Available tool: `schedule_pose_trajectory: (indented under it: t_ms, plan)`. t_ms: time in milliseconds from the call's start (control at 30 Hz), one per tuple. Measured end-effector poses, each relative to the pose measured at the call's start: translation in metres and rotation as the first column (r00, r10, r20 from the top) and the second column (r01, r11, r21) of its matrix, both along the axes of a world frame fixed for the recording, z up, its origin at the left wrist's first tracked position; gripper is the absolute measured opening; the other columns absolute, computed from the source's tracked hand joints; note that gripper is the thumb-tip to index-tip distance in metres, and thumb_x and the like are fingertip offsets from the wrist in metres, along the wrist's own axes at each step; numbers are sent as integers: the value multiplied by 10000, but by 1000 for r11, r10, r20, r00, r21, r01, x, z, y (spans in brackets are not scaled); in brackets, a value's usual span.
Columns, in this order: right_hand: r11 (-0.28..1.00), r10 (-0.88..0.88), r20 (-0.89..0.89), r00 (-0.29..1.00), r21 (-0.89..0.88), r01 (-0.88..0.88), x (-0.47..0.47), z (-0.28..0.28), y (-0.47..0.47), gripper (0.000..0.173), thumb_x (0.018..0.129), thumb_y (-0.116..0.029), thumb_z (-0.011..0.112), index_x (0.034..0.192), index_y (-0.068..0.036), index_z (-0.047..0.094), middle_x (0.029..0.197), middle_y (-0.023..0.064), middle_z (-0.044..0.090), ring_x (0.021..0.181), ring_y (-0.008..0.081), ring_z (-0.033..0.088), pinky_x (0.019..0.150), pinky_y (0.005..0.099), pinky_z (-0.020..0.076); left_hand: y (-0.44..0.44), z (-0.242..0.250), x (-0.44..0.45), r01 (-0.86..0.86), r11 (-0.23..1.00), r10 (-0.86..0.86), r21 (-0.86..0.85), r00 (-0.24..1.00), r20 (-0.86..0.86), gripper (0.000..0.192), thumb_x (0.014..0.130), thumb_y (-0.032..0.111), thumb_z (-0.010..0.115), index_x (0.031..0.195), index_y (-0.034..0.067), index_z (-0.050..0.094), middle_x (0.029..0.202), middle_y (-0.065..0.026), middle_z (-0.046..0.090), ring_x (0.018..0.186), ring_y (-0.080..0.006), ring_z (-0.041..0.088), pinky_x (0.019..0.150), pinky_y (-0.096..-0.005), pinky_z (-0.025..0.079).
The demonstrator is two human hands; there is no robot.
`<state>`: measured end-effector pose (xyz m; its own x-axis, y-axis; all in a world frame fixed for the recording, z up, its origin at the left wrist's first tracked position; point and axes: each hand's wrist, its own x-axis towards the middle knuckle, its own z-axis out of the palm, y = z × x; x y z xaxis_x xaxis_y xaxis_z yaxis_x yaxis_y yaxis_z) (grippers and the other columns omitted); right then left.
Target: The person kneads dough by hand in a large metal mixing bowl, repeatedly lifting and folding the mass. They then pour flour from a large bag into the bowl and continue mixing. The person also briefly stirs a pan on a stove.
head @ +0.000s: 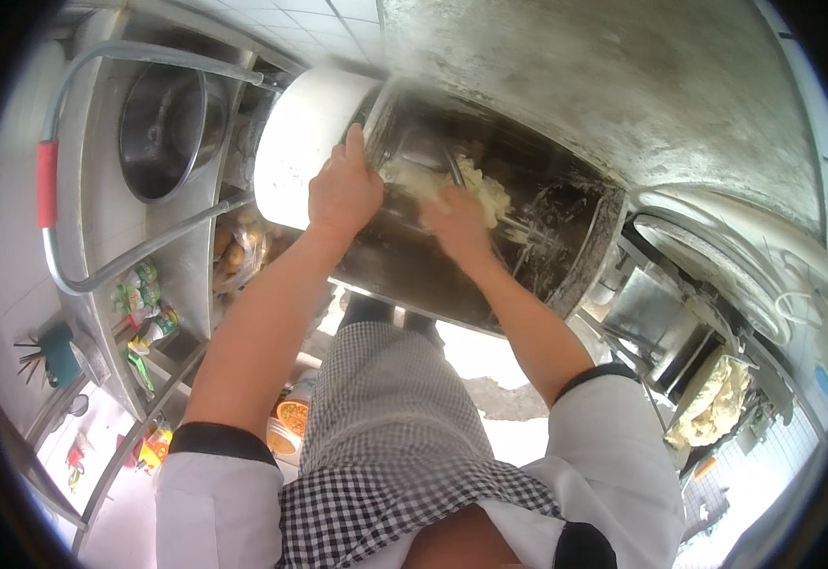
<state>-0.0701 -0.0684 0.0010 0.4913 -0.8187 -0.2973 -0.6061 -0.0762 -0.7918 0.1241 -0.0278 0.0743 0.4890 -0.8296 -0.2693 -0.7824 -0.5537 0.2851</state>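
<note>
A metal dough-mixer trough [414, 249], dark inside and smeared with flour, lies tilted in front of me. Pale, lumpy dough [485, 188] sits in it around a curved metal mixing bar [452, 165]. My left hand [345, 188] grips the trough's left rim, beside a white rounded end housing [300, 142]; its fingertips are partly hidden. Inside the trough, my right hand [459, 224] is blurred and touches the dough next to the bar. Whether its fingers are closed on any dough is unclear.
A U-shaped tubular handle [122, 281] with a red grip [48, 183] juts out leftward. Beyond it, a steel pot [161, 131] stands on a shelf, with bagged potatoes [236, 249] lower down. Metal equipment [659, 320] stands at right. Food tubs [292, 419] are near my legs.
</note>
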Motion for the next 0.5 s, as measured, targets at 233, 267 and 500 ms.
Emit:
schedule_pose_trajectory:
  t_ms: [233, 267, 500]
  plan:
    - [964, -87, -275, 957, 218, 150, -57, -42, -71, 823, 693, -447, 833, 1257, 87, 560, 1194, 258, 636, 1072, 348, 628, 908, 398, 485, 0, 1, 0, 9, 1000, -9, -3, 1000, -8, 641, 852, 150, 590, 1433, 56, 335, 1080, -230, 604, 916, -425, 646, 776, -520, 532]
    - [948, -20, -214, 977, 305, 86, -53, -51, -80, 908, 664, -458, 848, 1305, 96, 523, 1217, 267, 629, 1096, 342, 626, 925, 398, 482, 1, 2, 0, 17, 1000, -17, 7, 1000, 3, 630, 852, 151, 579, 1427, 48, 342, 1070, -224, 604, 926, -409, 649, 769, -512, 540]
    - [785, 589, -397, 704, 489, -381, -6, -94, -112, 654, 653, -328, 789, 1157, 68, 658, 1185, 269, 656, 1088, 373, 654, 890, 423, 526, -1, 5, -1, -4, 1000, 4, 19, 1000, -9, 610, 854, 151, 565, 1418, 48, 355, 1060, -218, 599, 937, -394, 647, 764, -510, 542]
